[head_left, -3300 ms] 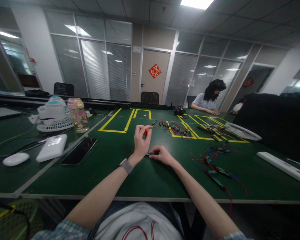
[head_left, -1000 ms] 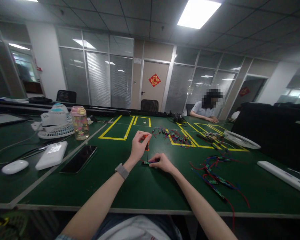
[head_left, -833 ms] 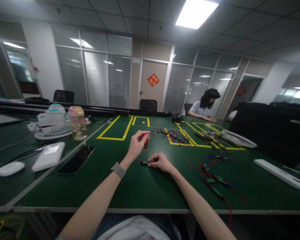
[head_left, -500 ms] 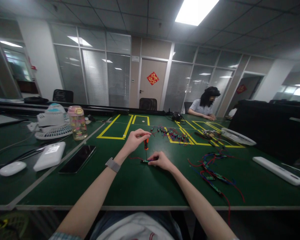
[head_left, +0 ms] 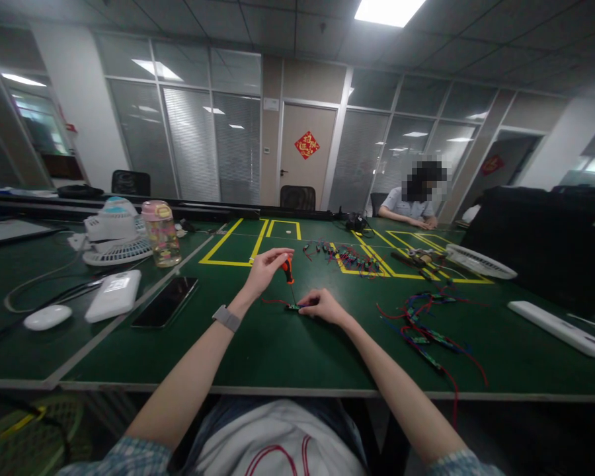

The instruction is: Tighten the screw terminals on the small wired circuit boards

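My left hand, with a grey band on its wrist, grips the top of an orange and black screwdriver. The screwdriver leans slightly, its thin shaft pointing down to a small green circuit board on the green table. The board's right end is pinched in the fingers of my right hand. A red wire runs out leftward from the board. Whether the tip touches a screw is too small to see.
Wired boards lie in a bunch at right, and more form a far row. A phone, power bank, bottle and fan stand left. A white power strip lies right. A person sits across.
The screwdriver has gone from nearly upright to leaning, its handle top shifted left over the board. My view has tilted down a little. My right hand still holds the board.
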The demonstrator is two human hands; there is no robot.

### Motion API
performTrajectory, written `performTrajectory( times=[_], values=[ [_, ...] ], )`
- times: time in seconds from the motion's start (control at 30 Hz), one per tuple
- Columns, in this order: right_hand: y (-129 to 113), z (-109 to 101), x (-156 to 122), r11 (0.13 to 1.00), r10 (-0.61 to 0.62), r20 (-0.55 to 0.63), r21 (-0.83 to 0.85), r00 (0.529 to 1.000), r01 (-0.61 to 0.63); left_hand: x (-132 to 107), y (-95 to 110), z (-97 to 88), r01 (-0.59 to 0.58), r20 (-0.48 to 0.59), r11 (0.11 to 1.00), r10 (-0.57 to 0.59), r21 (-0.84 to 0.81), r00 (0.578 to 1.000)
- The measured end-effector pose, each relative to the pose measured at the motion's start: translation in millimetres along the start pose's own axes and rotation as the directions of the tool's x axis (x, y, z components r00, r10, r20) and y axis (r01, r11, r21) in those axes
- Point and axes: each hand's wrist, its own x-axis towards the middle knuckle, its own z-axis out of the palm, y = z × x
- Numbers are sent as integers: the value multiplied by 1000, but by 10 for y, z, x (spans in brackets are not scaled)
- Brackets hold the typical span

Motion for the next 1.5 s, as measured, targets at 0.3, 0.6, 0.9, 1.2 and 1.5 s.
performTrajectory(
  times=[0.3, 0.6, 0.9, 1.2, 1.5],
  values=[
    [-15, -4, 5, 999, -2, 14, -36, 1000, 3, 6, 11, -13, -18, -86, 996, 25, 84, 996],
    [-1, 13, 6, 1000, -6, 12, -12, 1000, 6, -58, 6, 86, -98, -122, 985, 116, 143, 986],
    [-8, 1, 4, 998, -21, 6, -60, 1000, 22, -54, -47, 99, -28, -111, 999, 32, 39, 993],
    [-23, -1, 0, 999, 4, 23, -45, 1000, -3, -84, -93, 176, -46, -121, 998, 50, 34, 991],
    [22, 0, 13, 999, -26, 22, -39, 999, 27, -87, -52, 134, -108, -229, 962, 167, 250, 959]
  ],
)
